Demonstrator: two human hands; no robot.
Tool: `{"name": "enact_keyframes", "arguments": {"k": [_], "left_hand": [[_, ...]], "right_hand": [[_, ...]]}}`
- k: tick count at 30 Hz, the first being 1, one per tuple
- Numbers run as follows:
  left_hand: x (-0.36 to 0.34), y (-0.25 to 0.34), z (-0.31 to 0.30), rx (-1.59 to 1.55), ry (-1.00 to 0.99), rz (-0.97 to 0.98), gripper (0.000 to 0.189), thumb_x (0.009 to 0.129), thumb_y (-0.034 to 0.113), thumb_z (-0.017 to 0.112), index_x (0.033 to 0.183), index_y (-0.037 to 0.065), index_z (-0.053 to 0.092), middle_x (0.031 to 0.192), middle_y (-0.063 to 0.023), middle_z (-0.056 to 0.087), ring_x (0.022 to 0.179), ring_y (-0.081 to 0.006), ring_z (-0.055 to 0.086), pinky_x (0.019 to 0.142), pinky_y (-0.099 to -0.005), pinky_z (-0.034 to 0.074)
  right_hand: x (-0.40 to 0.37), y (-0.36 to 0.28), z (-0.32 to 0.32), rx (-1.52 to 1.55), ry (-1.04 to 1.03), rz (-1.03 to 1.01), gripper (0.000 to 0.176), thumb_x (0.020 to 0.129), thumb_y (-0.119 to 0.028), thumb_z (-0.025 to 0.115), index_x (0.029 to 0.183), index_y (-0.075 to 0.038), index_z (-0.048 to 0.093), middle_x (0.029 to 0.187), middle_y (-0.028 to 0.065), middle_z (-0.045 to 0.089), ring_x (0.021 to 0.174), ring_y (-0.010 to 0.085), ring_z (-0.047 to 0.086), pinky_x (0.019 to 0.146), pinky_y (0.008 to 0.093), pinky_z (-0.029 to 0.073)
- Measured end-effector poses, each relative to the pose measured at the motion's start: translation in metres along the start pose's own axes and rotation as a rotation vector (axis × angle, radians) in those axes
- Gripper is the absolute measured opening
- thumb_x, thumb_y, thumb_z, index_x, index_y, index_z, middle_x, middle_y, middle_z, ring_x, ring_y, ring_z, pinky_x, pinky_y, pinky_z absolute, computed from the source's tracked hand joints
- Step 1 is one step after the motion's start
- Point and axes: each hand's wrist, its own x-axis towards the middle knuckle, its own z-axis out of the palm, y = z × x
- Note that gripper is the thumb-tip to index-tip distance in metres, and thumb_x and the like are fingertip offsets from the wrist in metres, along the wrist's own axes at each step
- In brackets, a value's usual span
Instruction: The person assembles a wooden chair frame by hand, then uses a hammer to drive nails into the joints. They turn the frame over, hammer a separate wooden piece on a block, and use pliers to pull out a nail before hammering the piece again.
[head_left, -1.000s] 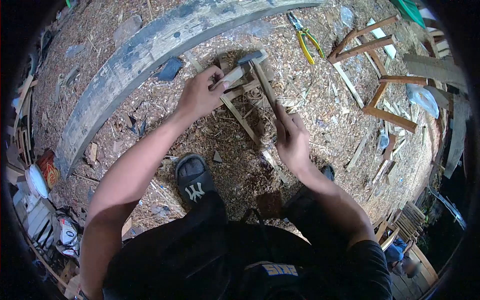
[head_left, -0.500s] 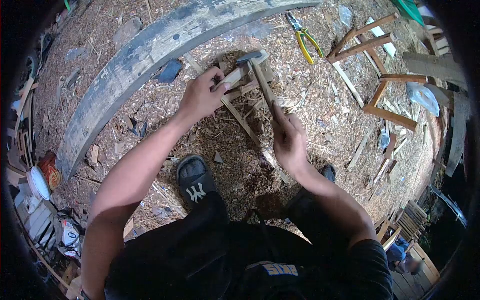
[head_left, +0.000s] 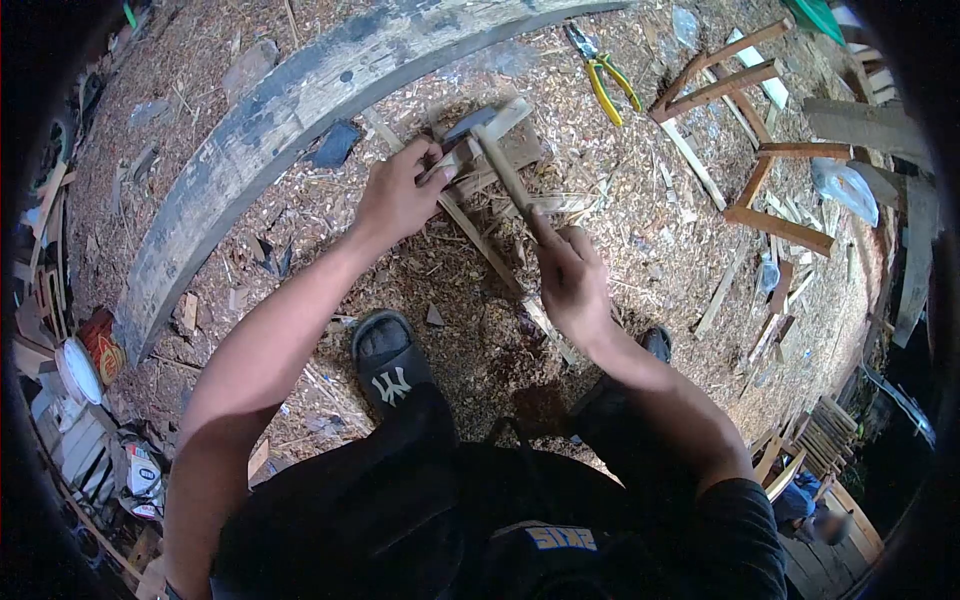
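My left hand (head_left: 398, 192) pinches a pale strip of wood (head_left: 510, 118) that lies slanted over a wooden block (head_left: 524, 148). In my right hand (head_left: 575, 285) is the handle of a hammer (head_left: 508, 178). The hammer's metal head rests on or hovers close over the strip, near my left fingertips; contact cannot be made out. A long thin slat (head_left: 478, 243) runs diagonally on the ground below the block.
A curved, weathered beam (head_left: 235, 150) arcs across the upper left. Yellow-handled pliers (head_left: 605, 85) lie beyond the block. A brown wooden frame (head_left: 765, 150) sits at the right, beside a plastic bag (head_left: 845, 190). Another person (head_left: 800, 500) is partly visible at the lower right.
The hammer head has shifted left along the strip, toward my left fingers, and my right hand has moved slightly left with it. My left hand keeps its grip in nearly the same spot.
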Motion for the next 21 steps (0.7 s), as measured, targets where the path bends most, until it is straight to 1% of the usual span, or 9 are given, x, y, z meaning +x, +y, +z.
{"name": "enact_keyframes", "arguments": {"k": [4, 6, 8, 10, 12, 14, 15, 17, 21], "left_hand": [[0.000, 0.001, 0.002, 0.010, -0.014, -0.031, 0.021, 0.101, 0.028, 0.069, 0.107, 0.010, 0.059, 0.073, -0.0140, 0.070, 0.068, -0.0246, 0.070, 0.064, -0.0433, 0.051], [0.000, -0.003, 0.007, 0.004, 0.008, -0.028, 0.021, 0.100, 0.027, 0.069, 0.106, 0.010, 0.059, 0.071, -0.0133, 0.069, 0.066, -0.0243, 0.068, 0.063, -0.0431, 0.049], [0.001, -0.014, 0.013, 0.001, 0.084, 0.106, 0.020, 0.100, 0.025, 0.069, 0.106, 0.009, 0.059, 0.069, -0.0122, 0.067, 0.064, -0.0260, 0.067, 0.063, -0.0429, 0.050], [-0.001, -0.004, 0.011, 0.022, 0.074, 0.063, 0.020, 0.100, 0.025, 0.068, 0.106, 0.008, 0.058, 0.072, -0.0139, 0.068, 0.067, -0.0283, 0.069, 0.065, -0.0441, 0.051], [-0.001, -0.006, 0.013, 0.038, 0.069, 0.020, 0.020, 0.100, 0.024, 0.068, 0.106, 0.008, 0.058, 0.075, -0.0157, 0.070, 0.070, -0.0306, 0.071, 0.067, -0.0452, 0.051], [-0.001, -0.017, 0.021, 0.000, 0.227, 0.214, 0.021, 0.100, 0.024, 0.068, 0.105, 0.007, 0.058, 0.085, -0.0223, 0.073, 0.087, -0.0377, 0.075, 0.075, -0.0477, 0.054], [-0.001, -0.010, 0.018, 0.000, 0.228, 0.213, 0.021, 0.100, 0.024, 0.068, 0.105, 0.007, 0.058, 0.085, -0.0223, 0.073, 0.087, -0.0377, 0.075, 0.075, -0.0477, 0.054], [-0.002, 0.002, 0.009, 0.026, 0.064, 0.064, 0.021, 0.100, 0.024, 0.068, 0.106, 0.007, 0.057, 0.097, -0.0262, 0.074, 0.105, -0.0427, 0.073, 0.082, -0.0490, 0.056], [-0.001, -0.008, 0.012, 0.048, 0.037, 0.074, 0.023, 0.102, 0.025, 0.067, 0.111, 0.008, 0.056, 0.115, -0.0230, 0.074, 0.114, -0.0429, 0.071, 0.085, -0.0459, 0.057]], "right_hand": [[0.006, -0.020, 0.002, -0.064, 0.016, 0.161, 0.050, 0.097, 0.000, 0.066, 0.146, -0.009, 0.061, 0.082, 0.0102, 0.053, 0.068, 0.0219, 0.054, 0.061, 0.0392, 0.046], [0.003, -0.017, 0.006, -0.012, 0.014, 0.099, 0.051, 0.097, -0.001, 0.065, 0.147, -0.010, 0.060, 0.082, 0.0105, 0.052, 0.067, 0.0223, 0.053, 0.061, 0.0391, 0.046], [0.002, -0.015, 0.008, 0.042, 0.013, 0.035, 0.051, 0.098, -0.002, 0.065, 0.147, -0.010, 0.060, 0.082, 0.0109, 0.052, 0.067, 0.0227, 0.051, 0.061, 0.0391, 0.045], [0.003, -0.017, 0.010, -0.004, 0.042, 0.139, 0.053, 0.098, -0.002, 0.064, 0.150, -0.012, 0.058, 0.083, 0.0119, 0.052, 0.067, 0.0240, 0.051, 0.063, 0.0389, 0.045], [-0.001, -0.018, 0.011, -0.016, 0.016, 0.103, 0.054, 0.098, -0.002, 0.064, 0.150, -0.012, 0.057, 0.084, 0.0121, 0.052, 0.068, 0.0244, 0.052, 0.063, 0.0390, 0.045], [-0.002, -0.019, 0.012, -0.032, -0.008, 0.071, 0.054, 0.098, -0.002, 0.064, 0.151, -0.013, 0.056, 0.085, 0.0124, 0.053, 0.069, 0.0249, 0.052, 0.064, 0.0392, 0.045], [0.001, -0.023, 0.014, 0.009, 0.000, 0.166, 0.054, 0.097, 0.000, 0.063, 0.149, -0.010, 0.057, 0.089, 0.0143, 0.054, 0.072, 0.0271, 0.054, 0.067, 0.0403, 0.047], [0.005, -0.033, 0.010, -0.014, -0.023, 0.280, 0.052, 0.097, 0.001, 0.063, 0.148, -0.007, 0.057, 0.091, 0.0155, 0.054, 0.074, 0.0287, 0.055, 0.069, 0.0415, 0.047], [-0.004, -0.023, 0.012, 0.042, -0.020, 0.155, 0.053, 0.097, 0.001, 0.063, 0.149, -0.006, 0.056, 0.089, 0.0159, 0.053, 0.074, 0.0291, 0.055, 0.071, 0.0420, 0.048]]}}
